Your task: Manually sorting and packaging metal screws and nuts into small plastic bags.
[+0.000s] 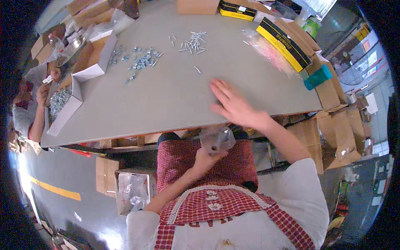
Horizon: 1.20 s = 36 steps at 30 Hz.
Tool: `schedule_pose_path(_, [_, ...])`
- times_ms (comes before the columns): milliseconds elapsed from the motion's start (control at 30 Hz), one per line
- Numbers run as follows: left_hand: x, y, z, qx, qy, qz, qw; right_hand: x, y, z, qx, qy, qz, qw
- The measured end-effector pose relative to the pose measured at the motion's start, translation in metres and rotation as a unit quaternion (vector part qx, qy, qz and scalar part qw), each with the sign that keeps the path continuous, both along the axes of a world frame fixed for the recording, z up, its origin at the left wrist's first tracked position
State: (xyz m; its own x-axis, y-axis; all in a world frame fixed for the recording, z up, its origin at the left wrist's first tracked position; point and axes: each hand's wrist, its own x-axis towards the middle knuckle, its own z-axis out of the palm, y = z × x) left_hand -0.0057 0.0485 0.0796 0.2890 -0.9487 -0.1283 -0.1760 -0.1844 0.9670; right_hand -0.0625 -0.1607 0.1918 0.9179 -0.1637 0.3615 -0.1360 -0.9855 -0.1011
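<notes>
My left hand (205, 161) is closed on a small clear plastic bag (217, 138) over my lap, just below the table's front edge. Something small and dark shows in or through the bag; I cannot make out what. My right hand (234, 106) lies on the grey tabletop (146, 98) near that edge, fingers stretched out and nothing in them. Beyond its fingertips is one slim metal pin or screw (197, 69). Farther back lies a loose pile of similar metal pins (195, 41). To the left are scattered silvery nut-like pieces (144, 61).
At left stand white-sided cardboard trays, one full of small metal parts (61, 101). A co-worker's hands (48, 85) are beside them. At right are a black and yellow box (285, 44), pinkish plastic bags (273, 54) and a teal cylinder (318, 77). An open carton (135, 187) holds clear bags.
</notes>
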Motion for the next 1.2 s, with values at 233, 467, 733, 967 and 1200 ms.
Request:
schedule_pose_path(233, [-0.017,-0.009,0.006,-0.192,0.119,0.162,0.961,-0.047,0.078,0.036,0.205,0.064,0.148,0.965])
schedule_pose_path(467, [-0.002,-0.017,0.015,-0.049,0.004,0.116,0.992,0.049,-0.011,0.009,0.186,-0.048,-0.051,0.980])
schedule_pose_path(733, [-0.009,-0.016,0.000,-0.033,-0.030,0.115,0.992,0.127,-0.113,-0.007,0.107,-0.227,-0.113,0.961])
schedule_pose_path(967, [0.002,-0.018,-0.014,-0.057,-0.024,0.070,0.996,0.084,-0.035,0.000,0.077,-0.118,0.086,0.986])
schedule_pose_path(1200, [-0.002,-0.018,-0.006,0.023,0.027,0.029,0.999,0.012,0.018,0.026,0.279,0.085,0.157,0.944])
